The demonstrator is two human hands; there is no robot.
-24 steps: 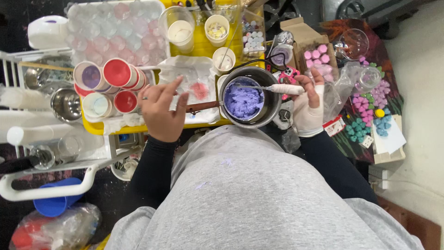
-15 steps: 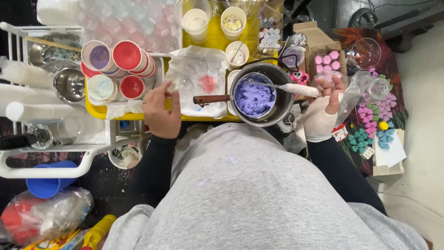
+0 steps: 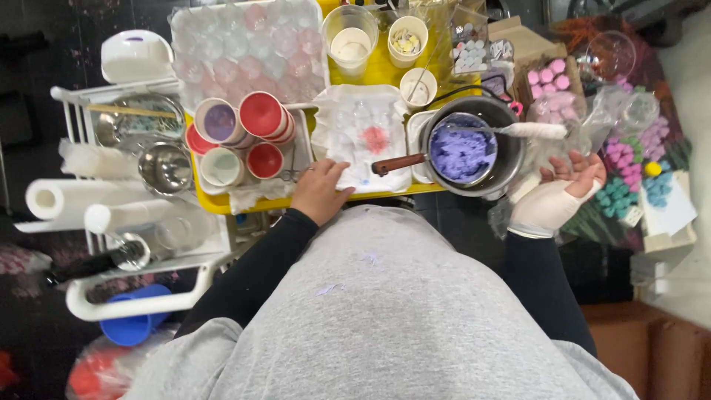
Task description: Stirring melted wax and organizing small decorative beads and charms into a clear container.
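A dark metal pot (image 3: pixel 511 159) with a brown handle (image 3: pixel 398 164) holds pale purple lumpy stuff (image 3: pixel 461 152). It stands at the near edge of a yellow tray (image 3: pixel 211 201). A white-handled utensil (image 3: pixel 532 130) lies across the pot's rim, free of both hands. My right hand (image 3: pixel 561 191), wrapped in white over the palm and wrist, hovers just right of the pot with its palm up, fingers apart and nothing in it. My left hand (image 3: pixel 320 191) rests on the near edge of a crumpled white sheet (image 3: pixel 355 126) with a pink blot, left of the pot handle.
Stacked red, white and purple-filled cups (image 3: pixel 244 126) sit left of the sheet, a clear mould tray (image 3: pixel 244 44) and paper cups (image 3: pixel 349 38) behind. A white rack (image 3: pixel 81 100) holds metal bowls (image 3: pixel 164 167) and paper rolls (image 3: pixel 74 196). Pink discs (image 3: pixel 548 81) and bagged coloured pieces (image 3: pixel 629 178) lie right.
My right hand has let go of the white-handled utensil and dropped back to the right, palm opened. My left hand stays on the white sheet.
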